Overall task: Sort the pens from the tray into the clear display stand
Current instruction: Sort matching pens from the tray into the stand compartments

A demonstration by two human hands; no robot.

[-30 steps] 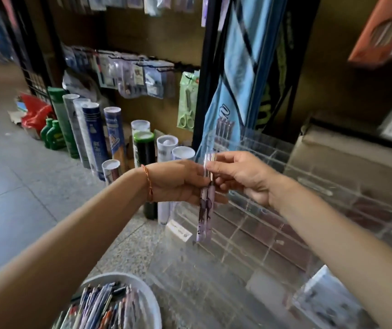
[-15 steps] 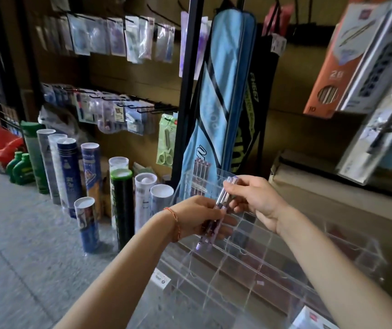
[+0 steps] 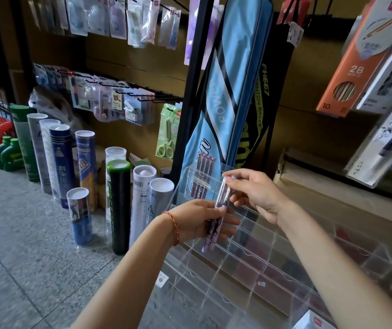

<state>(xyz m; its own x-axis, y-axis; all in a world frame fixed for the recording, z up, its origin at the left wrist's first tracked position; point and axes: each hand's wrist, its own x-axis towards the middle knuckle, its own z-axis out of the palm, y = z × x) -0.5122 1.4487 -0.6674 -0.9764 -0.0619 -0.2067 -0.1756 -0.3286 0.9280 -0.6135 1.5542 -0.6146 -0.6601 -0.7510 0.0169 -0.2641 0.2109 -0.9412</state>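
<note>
Left hand [image 3: 199, 222] curled round purple patterned pens with clear caps [image 3: 217, 222], held upright. Right hand [image 3: 259, 193] pinches their top end. Pens are before far-left part of clear acrylic display stand [image 3: 285, 269]. More purple pens [image 3: 203, 176] stand in far-left compartment.

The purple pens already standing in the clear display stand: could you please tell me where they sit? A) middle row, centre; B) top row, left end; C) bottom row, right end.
B: the stored pens stand in the top row at the left end of the clear display stand, above the held pens gripped by the left hand and right hand.
</note>
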